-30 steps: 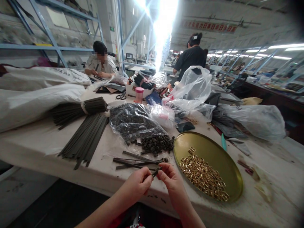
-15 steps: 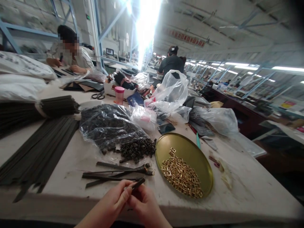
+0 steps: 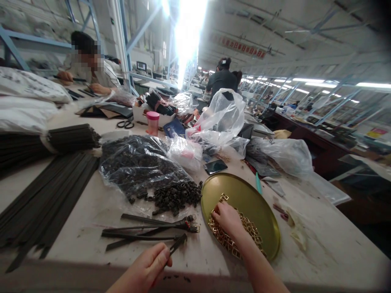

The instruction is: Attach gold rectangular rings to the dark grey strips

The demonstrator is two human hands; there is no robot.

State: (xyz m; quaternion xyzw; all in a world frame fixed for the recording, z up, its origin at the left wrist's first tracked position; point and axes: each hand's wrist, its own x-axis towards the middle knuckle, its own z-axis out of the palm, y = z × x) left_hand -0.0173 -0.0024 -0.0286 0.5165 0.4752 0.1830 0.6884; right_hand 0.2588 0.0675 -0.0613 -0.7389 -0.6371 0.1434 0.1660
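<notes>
workshop space is seen beyond the table (image 3: 324, 240), with rows of lights (image 3: 320, 84) carried into the distance at upper right and a red banner (image 3: 241, 47) hung across the upper middle of the frame. near the top centre, part of the view is washed out by glare. blue posts (image 3: 143, 34) are set at upper left, where a person (image 3: 106, 77) in a pale top is bent over dark pieces; another worker (image 3: 224, 83), dressed in dark clothing, is seen from behind near the top centre.

the table is pale and smudged, and is marked by stains at lower right. white sacks (image 3: 27, 83) are heaped at the left edge; below them a tied bundle (image 3: 75, 136) and loose strips (image 3: 51, 199) are laid. left of centre, small dark loops (image 3: 177, 195) are spilled from a clear bag (image 3: 137, 156). behind it, scissors (image 3: 124, 124) and a pink-lidded jar (image 3: 152, 124) are placed.

at lower centre, a dark strap (image 3: 178, 243) is pinched by the left hand (image 3: 152, 262), near other straps (image 3: 137, 235) laid together. right of centre, gold buckles (image 3: 253, 234) are piled in a round tray (image 3: 241, 189); they are touched by the right hand (image 3: 228, 217), its fingers bent down, and whether one is grasped cannot be told.
</notes>
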